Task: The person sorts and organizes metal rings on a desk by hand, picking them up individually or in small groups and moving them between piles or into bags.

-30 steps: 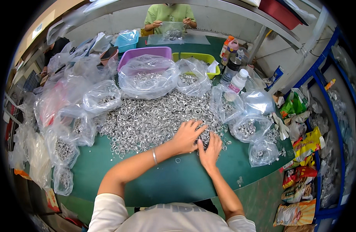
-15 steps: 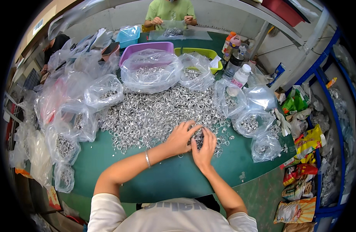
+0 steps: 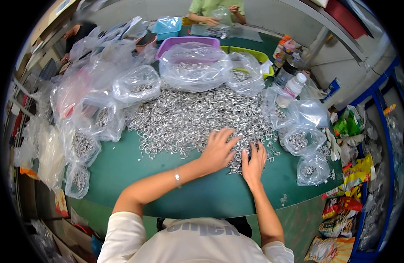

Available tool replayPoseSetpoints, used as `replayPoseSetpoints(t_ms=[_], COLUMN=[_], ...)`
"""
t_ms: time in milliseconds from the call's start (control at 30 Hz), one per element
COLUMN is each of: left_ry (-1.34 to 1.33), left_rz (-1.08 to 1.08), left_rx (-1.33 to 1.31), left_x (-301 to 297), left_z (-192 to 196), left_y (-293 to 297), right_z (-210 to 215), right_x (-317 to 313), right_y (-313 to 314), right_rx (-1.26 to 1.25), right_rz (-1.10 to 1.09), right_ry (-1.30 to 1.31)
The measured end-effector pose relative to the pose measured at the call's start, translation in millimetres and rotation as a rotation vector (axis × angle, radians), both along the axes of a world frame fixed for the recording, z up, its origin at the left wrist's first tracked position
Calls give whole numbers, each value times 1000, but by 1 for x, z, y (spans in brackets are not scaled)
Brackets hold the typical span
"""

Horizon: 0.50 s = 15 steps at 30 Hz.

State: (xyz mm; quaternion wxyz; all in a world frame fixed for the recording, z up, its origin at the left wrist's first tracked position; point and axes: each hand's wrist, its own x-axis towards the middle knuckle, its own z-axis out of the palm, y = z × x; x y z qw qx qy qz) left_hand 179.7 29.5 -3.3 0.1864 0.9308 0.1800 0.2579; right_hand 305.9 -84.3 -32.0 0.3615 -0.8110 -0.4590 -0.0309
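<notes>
Working at a distance, I watch two bare hands part slightly over a broad heap of silver rings (image 3: 189,118) on a green surface (image 3: 193,193). Half a second ago they were cupped close around a clump; now a wider gap shows between the thumbs, and a small cluster of rings (image 3: 236,165) lies in view there, at the heap's near edge. My left hand (image 3: 218,151) is loose, fingers spread over the rings; my right hand (image 3: 254,165) stands just beside the cluster, likewise unclenched, fingers pointing away from me. Whether a single ring sits under any fingertip, I cannot tell.

For the work in hand, I judge the change a loosening of hold: the rings between the palms now seem easier to see and pick through, though less contained. Clear bags holding rings flank the heap, one (image 3: 303,142) near its right side, while a larger bag (image 3: 195,74) stands at its far edge, before a purple tub (image 3: 189,40). Across the surface, a co-worker in green, who had held a clear bag (image 3: 223,16) by both sides, now has one hand raised beside it.
</notes>
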Motion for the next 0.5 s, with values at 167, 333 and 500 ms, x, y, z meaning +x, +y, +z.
replayPoseSetpoints(t_ms=[167,333,500], left_ry=[204,116,10], left_rz=[1,-36,-71], left_rx=[82,121,80], left_x=[3,-16,-35], left_z=[-14,-21,-18], left_y=[4,2,8], right_z=[-15,-19,-9], right_x=[-18,-36,-64], right_y=[-1,2,11], right_rx=[-100,2,76], right_rz=[32,92,123], right_ry=[-160,-65,-77])
